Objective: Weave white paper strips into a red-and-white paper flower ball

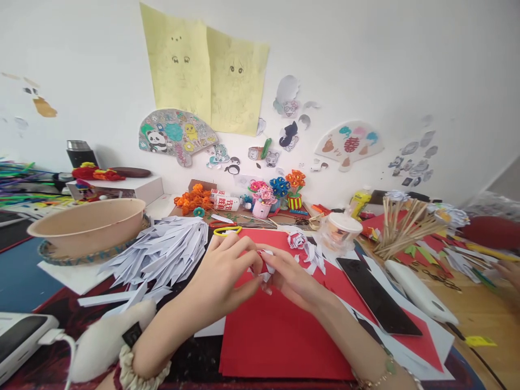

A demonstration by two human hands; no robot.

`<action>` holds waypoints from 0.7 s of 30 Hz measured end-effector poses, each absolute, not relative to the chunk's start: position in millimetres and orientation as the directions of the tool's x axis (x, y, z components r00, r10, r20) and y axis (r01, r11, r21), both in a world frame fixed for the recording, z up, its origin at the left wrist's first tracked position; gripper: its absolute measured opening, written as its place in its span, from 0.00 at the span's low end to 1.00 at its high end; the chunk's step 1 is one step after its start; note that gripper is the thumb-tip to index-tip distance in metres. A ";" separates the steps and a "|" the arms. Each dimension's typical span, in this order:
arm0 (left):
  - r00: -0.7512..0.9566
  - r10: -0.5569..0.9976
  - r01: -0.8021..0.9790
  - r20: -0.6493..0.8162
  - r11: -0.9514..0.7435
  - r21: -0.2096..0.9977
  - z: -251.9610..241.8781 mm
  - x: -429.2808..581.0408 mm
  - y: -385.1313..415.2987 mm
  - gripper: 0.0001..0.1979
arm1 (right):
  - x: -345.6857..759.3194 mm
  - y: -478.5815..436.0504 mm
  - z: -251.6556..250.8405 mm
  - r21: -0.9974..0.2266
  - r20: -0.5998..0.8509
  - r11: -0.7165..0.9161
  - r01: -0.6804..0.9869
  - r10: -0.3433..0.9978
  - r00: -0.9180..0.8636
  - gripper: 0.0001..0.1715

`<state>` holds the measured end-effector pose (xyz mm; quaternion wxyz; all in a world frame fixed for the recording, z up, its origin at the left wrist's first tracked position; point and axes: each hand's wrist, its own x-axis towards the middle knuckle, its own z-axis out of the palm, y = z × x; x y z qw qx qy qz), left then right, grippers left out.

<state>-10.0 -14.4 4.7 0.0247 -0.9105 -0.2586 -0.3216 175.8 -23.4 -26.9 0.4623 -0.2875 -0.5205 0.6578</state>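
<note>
A small red-and-white folded paper piece (266, 263) is pinched between my two hands, partly hidden by the fingers. My left hand (231, 265) closes on its left side, while the fingers of my right hand (286, 273) grip it from the right. Both hands hover above a stack of red paper sheets (280, 336). Just behind them lie scissors with yellow handles (227, 231). Beyond my right hand sit a rolled red-and-white paper flower (297, 240) and some loose white paper strips (314, 259).
Left of my hands is a heap of white paper strips (168, 249), beside a beige basin (89, 225). On the right lie a black phone (377, 295), a white device (420, 292), a lidded cup (341, 230) and wooden sticks (402, 225). Another person's hand (509, 271) shows at the right edge.
</note>
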 end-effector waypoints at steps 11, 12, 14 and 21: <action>0.655 0.430 0.506 0.621 -0.860 0.061 2.4 -11.9 -10.2 0.04 | 178.2 -21.0 -29.7 -0.950 0.087 -0.036 -0.310 0.924 -0.373 0.23; 0.651 0.418 0.514 0.633 -0.857 0.037 2.3 -11.6 -10.2 0.04 | 178.1 -20.8 -29.8 -0.950 0.090 -0.033 -0.311 0.925 -0.370 0.23; 0.635 0.389 0.537 0.667 -0.843 -0.020 1.5 -9.7 -10.5 0.05 | 177.3 -20.5 -30.0 -0.947 0.096 -0.028 -0.321 0.926 -0.365 0.22; 0.577 0.181 0.637 0.796 -0.710 -0.300 -6.6 -0.6 -16.8 0.10 | 170.3 -22.4 -30.5 -0.897 0.132 -0.019 -0.442 0.942 -0.309 0.22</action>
